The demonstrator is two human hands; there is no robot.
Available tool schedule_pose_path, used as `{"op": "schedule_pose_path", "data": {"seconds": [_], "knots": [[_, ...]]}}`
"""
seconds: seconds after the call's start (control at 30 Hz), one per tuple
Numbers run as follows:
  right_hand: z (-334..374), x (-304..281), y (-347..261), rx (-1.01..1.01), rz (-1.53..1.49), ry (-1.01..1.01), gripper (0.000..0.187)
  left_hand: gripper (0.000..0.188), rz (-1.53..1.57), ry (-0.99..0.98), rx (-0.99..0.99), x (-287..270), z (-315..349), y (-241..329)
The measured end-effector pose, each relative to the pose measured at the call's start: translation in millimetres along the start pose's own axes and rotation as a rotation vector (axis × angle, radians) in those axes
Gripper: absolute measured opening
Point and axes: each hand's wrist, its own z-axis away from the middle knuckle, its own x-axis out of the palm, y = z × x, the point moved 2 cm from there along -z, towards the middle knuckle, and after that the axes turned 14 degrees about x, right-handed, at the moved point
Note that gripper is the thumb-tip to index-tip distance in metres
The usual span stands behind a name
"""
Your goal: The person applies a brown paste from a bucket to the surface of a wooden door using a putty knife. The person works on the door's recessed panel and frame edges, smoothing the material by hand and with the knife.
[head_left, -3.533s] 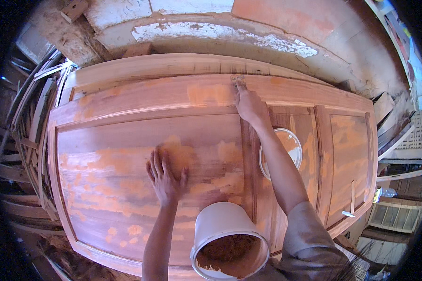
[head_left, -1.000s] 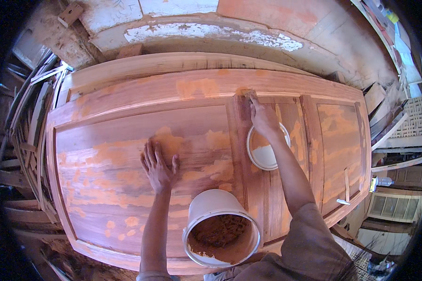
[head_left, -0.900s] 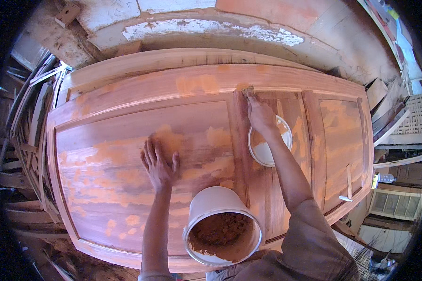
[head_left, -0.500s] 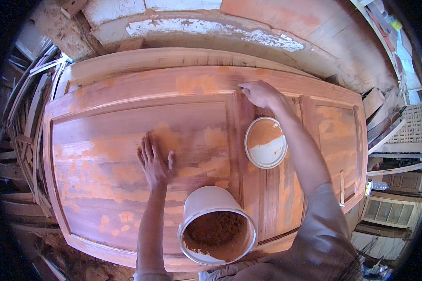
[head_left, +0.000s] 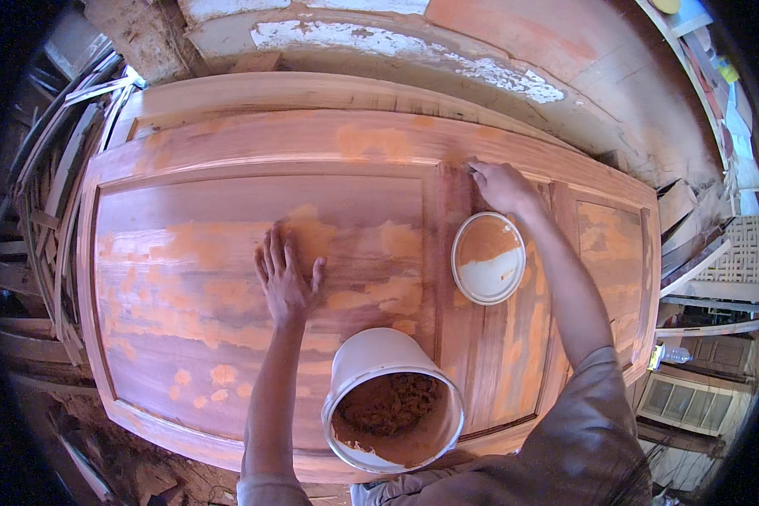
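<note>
A reddish wooden panelled door (head_left: 185, 198) lies flat before me, smeared with many orange filler patches. My left hand (head_left: 287, 274) rests on its large left panel, fingers stretched out, just beside an orange patch. My right hand (head_left: 502, 185) is closed at the far rail, near the top of the middle stile; a small dark edge shows at its fingertips, too unclear to name. Just nearer than that hand, a round white lid (head_left: 488, 278) holds orange-brown paste over part of its surface. A white bucket (head_left: 379, 350) with brown paste inside leans toward me at the door's near edge.
Another wooden board (head_left: 270, 93) lies beyond the door's far edge. Scrap wood strips (head_left: 59, 185) are heaped at the left. To the right are a woven lattice panel (head_left: 729, 261), a clear plastic bottle (head_left: 673, 354) and a louvred frame (head_left: 683, 401). A stained wall (head_left: 514, 42) stands behind.
My right hand has shifted slightly right and nearer along the far rail. My left hand stays in place on the panel. The whole view has shifted a little.
</note>
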Motion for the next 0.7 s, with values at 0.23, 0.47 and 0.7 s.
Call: {"op": "schedule_pose_path", "data": {"seconds": [0.23,0.47,0.7], "knots": [[26,50,-10,0.161,-0.134,0.191,0.045,0.072,0.006,-0.015,0.001,0,1,-2],[14,-51,-47,0.135,-0.128,-0.057,0.040,0.073,-0.027,-0.038,-0.006,-4,3,-8],[-13,-28,-29,0.150,0.006,-0.164,0.036,0.074,0.000,-0.046,0.006,-6,0,-2]]}}
